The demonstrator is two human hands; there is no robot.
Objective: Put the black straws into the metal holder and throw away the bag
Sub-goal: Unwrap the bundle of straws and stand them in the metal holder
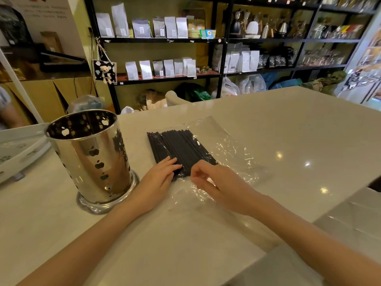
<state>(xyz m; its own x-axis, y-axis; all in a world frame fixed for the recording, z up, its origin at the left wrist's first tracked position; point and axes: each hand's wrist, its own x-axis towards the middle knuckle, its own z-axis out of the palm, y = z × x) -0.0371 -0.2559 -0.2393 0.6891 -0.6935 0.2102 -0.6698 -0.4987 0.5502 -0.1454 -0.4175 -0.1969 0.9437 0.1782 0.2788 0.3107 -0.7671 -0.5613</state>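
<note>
A flat bundle of black straws (177,147) lies inside a clear plastic bag (228,149) on the pale counter. My left hand (158,178) rests flat on the near end of the straws, fingers spread, pressing down through the plastic. My right hand (214,180) is just right of it, thumb and fingers pinching the bag's near edge. The shiny metal holder (90,155), a tall cylinder with apple-shaped cut-outs, stands upright to the left of my left hand, and looks empty inside.
A white tray (18,149) lies at the left edge beside the holder. Grey folded sheets (350,215) lie at the counter's right near corner. Behind the counter stand black shelves (160,40) with coffee bags and kettles, and cardboard boxes (47,96).
</note>
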